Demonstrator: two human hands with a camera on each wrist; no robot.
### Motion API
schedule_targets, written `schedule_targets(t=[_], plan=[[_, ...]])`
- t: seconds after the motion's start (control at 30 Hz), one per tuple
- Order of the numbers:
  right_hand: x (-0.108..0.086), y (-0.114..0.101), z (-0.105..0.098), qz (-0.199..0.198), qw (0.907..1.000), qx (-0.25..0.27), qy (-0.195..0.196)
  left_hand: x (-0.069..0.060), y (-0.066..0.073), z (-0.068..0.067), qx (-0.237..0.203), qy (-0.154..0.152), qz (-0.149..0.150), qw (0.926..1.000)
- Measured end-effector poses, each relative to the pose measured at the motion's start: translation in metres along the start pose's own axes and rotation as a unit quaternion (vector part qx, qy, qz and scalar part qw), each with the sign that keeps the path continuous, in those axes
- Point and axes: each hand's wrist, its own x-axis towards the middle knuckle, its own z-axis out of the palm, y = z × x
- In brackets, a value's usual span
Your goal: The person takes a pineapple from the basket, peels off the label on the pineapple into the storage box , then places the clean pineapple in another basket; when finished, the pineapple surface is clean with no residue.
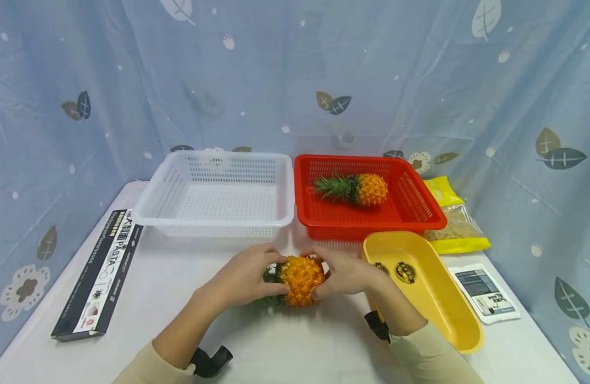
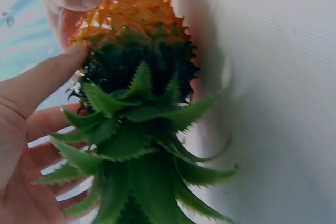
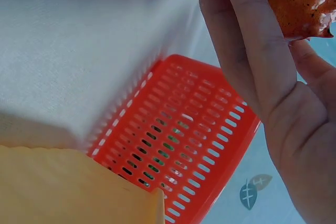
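An orange pineapple [image 1: 302, 280] with a dark green band and spiky green leaves is between my two hands, over the middle of the white table. My left hand [image 1: 252, 274] grips its leaf end; in the left wrist view the thumb lies on one side and the fingers pass behind. At the opposite end my right hand [image 1: 345, 272] holds the orange base, which appears as a rough underside [image 3: 299, 3] in the right wrist view. A second pineapple [image 1: 372, 189] lies on its side in the red basket [image 1: 324, 226].
A white basket [image 1: 213, 221] stands behind my left hand, beside the red one. On the right are a yellow tray [image 1: 439, 288], a yellow-ended bag [image 1: 455, 221] and a white packet [image 1: 484, 293]. A black pasta box [image 1: 100, 272] lies at left.
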Motion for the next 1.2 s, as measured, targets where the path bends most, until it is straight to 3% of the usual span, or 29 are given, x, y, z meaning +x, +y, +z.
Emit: schedule_targets(t=[0.27, 0.37, 0.53, 0.7, 0.97, 1.2], plan=[[-0.006, -0.003, -0.01, 0.014, 0.9985, 0.053, 0.01, -0.004, 0.0, -0.007, -0.019, 0.05, 0.025, 0.9983], [-0.01, -0.004, -0.016, 0.023, 0.9978, 0.061, 0.011, -0.007, -0.002, -0.011, -0.045, 0.062, 0.039, 0.9963], [-0.016, -0.005, -0.025, 0.028, 0.9968, 0.073, 0.014, -0.013, -0.005, -0.02, -0.099, 0.085, 0.053, 0.9901], [-0.024, -0.008, -0.036, 0.026, 0.9968, 0.071, 0.025, -0.017, -0.006, -0.031, -0.122, 0.123, 0.061, 0.983], [-0.032, -0.013, -0.057, 0.042, 0.9975, 0.042, 0.039, -0.026, -0.014, -0.05, -0.135, 0.182, 0.047, 0.9728], [-0.043, -0.013, -0.079, 0.041, 0.9982, -0.007, 0.043, -0.034, -0.023, -0.061, -0.128, 0.215, 0.026, 0.9678]])
